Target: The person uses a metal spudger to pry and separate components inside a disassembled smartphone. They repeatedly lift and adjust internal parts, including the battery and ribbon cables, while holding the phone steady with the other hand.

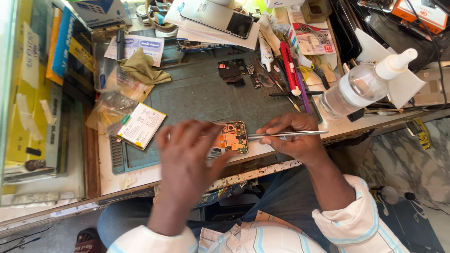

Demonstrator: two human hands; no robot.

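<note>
Orange and gold board parts show inside the opened phone (pixel 230 137), which lies at the near edge of the grey-green mat (pixel 197 98), back cover off. The left hand (pixel 187 157) is spread over the phone's left part, fingers blurred, pressing or steadying it rather than gripping; whether it pinches anything cannot be told. The right hand (pixel 295 136), just right of the phone, is closed around slim metal tweezers (pixel 286 134) whose tips point in at the phone's right edge. Working well here seems to call for a flat, firm left palm so the phone does not slide off the mat's edge, and a low, nearly level tweezer angle with light pressure. A battery (pixel 141 125) lies left of the phone, a clear bottle (pixel 361 86) well to its right.
</note>
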